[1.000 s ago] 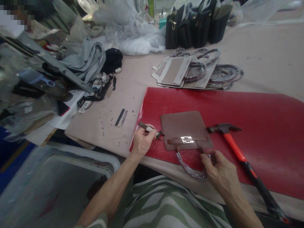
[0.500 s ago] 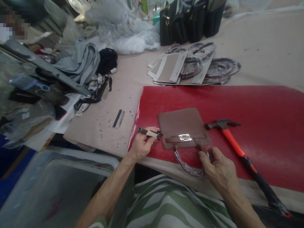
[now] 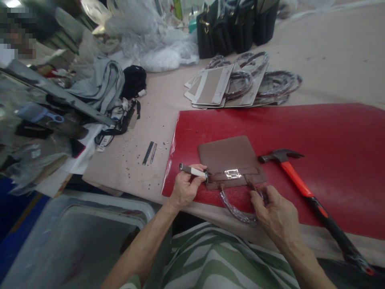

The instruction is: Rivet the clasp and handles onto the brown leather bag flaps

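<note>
A brown leather bag panel (image 3: 227, 154) with a shiny metal clasp (image 3: 232, 174) lies on a red mat (image 3: 300, 132). Its plastic-wrapped handle (image 3: 233, 208) loops toward me. My left hand (image 3: 186, 186) is closed around a short metal punch tool (image 3: 192, 170) with a pale wrap, its dark end against the panel's left edge by the strap. My right hand (image 3: 275, 208) is closed on the right side of the handle; its fingertips partly cover it. Right of the panel lies a claw hammer (image 3: 296, 176) with an orange and black grip, touched by neither hand.
Two thin metal tools (image 3: 150, 152) lie among small bits on the table at left. Behind the mat are stacked panels with wrapped handles (image 3: 212, 86) and black bags (image 3: 234, 30). A grey plastic bin (image 3: 144, 208) stands below the table edge at left.
My left hand has moved slightly right with the punch tool, bringing its end to the strap at the panel's edge. The right hand keeps its hold; the view has shifted slightly.
</note>
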